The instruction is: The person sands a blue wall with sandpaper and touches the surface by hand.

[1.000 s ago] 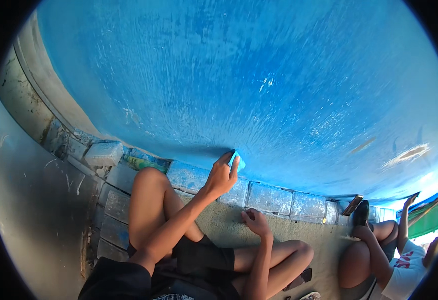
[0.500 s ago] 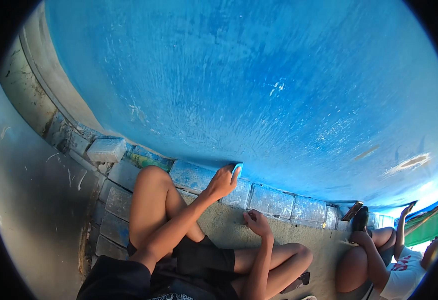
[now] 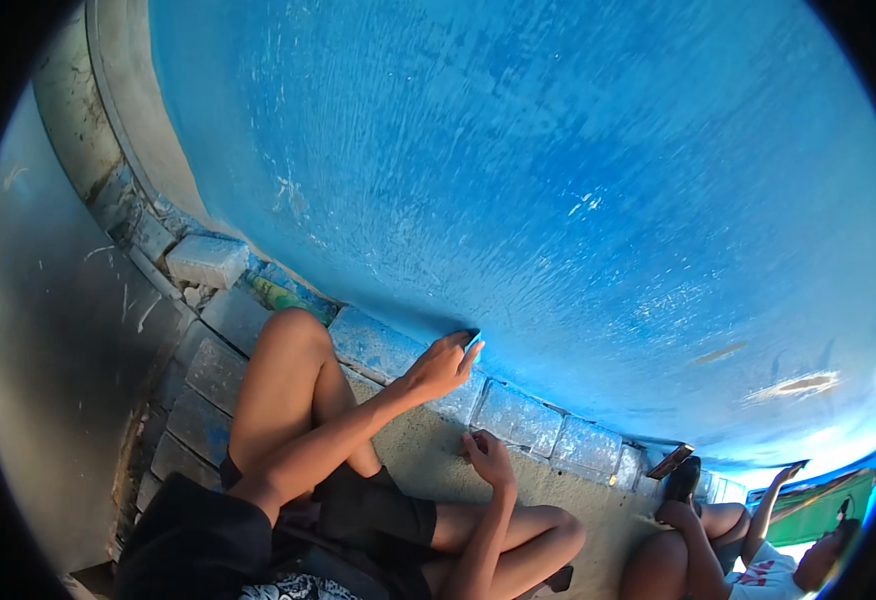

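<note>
My left hand (image 3: 440, 369) is closed on a small folded piece of sandpaper (image 3: 474, 347), dark on one face and blue on the other. It is against the lower edge of a big blue painted wall (image 3: 518, 200), just above the row of bricks. My right hand (image 3: 490, 460) hangs in front of those bricks over my bent leg. Its fingers are loosely curled, and nothing shows in them. The wall's paint is streaked with pale scratch marks.
Grey bricks (image 3: 520, 415) line the wall's foot, with a loose block (image 3: 208, 260) on them at left. A dark, smooth panel (image 3: 68, 340) curves along my left side. At right a co-worker (image 3: 758, 565) sits with one hand raised to the wall. A dark flat piece (image 3: 670, 461) leans near their shoe.
My view has turned, so the wall's left edge shifts rightward and the bricks and co-worker shift leftward. The sandpaper's dark face now shows more. Both hands keep their grip and pose.
</note>
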Demonstrator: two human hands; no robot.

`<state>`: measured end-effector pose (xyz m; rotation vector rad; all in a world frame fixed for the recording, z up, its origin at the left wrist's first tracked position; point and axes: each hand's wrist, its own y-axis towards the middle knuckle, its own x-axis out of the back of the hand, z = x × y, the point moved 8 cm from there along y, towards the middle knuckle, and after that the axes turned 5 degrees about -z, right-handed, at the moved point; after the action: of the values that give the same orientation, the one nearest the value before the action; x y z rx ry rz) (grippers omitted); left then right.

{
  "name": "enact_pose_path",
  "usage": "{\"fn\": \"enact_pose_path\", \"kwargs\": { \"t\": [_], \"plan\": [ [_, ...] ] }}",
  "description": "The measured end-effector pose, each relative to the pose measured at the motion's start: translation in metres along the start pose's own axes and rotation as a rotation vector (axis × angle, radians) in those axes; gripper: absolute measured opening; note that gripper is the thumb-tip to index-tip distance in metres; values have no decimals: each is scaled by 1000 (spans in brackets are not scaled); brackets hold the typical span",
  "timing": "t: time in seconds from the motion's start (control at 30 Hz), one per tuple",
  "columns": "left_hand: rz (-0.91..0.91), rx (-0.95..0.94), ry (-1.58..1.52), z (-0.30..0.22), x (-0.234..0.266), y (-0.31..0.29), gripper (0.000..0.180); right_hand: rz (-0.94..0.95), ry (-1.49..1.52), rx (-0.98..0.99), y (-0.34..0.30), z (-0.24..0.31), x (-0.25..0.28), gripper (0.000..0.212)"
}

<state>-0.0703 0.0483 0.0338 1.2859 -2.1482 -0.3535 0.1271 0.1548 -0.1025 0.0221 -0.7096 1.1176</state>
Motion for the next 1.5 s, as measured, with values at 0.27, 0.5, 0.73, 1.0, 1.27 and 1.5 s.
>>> {"fn": "enact_pose_path", "kwargs": {
  "t": [0.27, 0.5, 0.73, 1.0, 1.27, 1.5],
  "plan": [
    [-97, -51, 20, 14, 13, -3, 27, 19, 7, -20, -3, 22, -1, 31],
    [-62, 29, -42, -16, 19, 22, 27, -40, 45, 33, -8, 6, 8, 31],
    [-86, -41, 38, 9, 18, 7, 29, 2, -12, -24, -2, 7, 4, 32],
    [-169, -97, 37, 13, 32, -3, 30, 20, 2, -44, -3, 27, -4, 33],
    [-155, 46, -121, -22, 36, 25, 31, -45, 33, 46, -5, 5, 7, 32],
    [-72, -10, 35, 1, 11, 5, 27, -2, 28, -4, -3, 3, 1, 31]
  ]
}}
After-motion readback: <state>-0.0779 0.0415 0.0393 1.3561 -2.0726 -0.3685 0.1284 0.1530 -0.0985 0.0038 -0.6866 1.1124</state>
